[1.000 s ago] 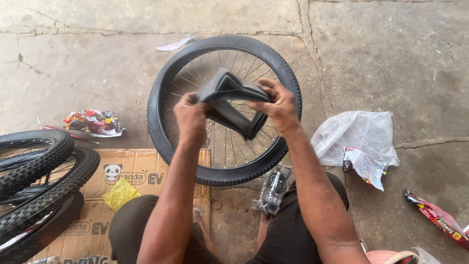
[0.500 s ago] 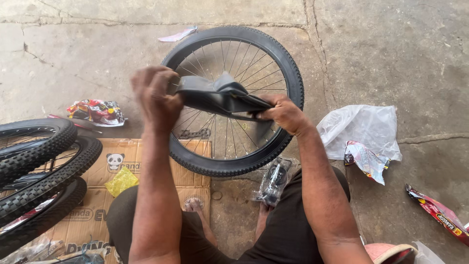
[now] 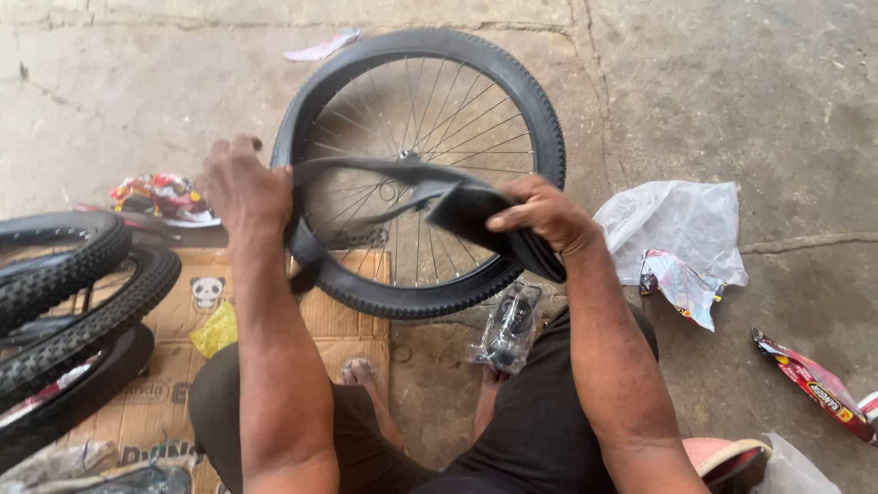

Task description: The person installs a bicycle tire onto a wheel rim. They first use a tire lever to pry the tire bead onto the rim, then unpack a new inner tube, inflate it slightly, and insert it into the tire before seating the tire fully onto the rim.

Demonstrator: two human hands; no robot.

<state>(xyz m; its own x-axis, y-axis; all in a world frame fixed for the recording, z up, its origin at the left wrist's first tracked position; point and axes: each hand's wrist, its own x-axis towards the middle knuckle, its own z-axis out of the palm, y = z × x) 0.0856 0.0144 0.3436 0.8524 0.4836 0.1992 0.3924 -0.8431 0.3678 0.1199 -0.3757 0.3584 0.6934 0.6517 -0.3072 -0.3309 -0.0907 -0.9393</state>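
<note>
The person's left hand (image 3: 242, 187) has swung out leftward since a moment ago, so the flat black inner tube (image 3: 412, 187), earlier bunched between both hands, now stretches open above the spoked wheel (image 3: 421, 169) lying on the concrete floor. Each grip is pressed together on the tube, the right hand (image 3: 544, 215) pinching its folded end. One wheel lies ahead; three tyres (image 3: 73, 293) are stacked at left on cardboard (image 3: 343, 320).

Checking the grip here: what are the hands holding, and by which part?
Both hold a black inner tube: the left hand grips its unfolded end, the right hand its folded bundle.
</note>
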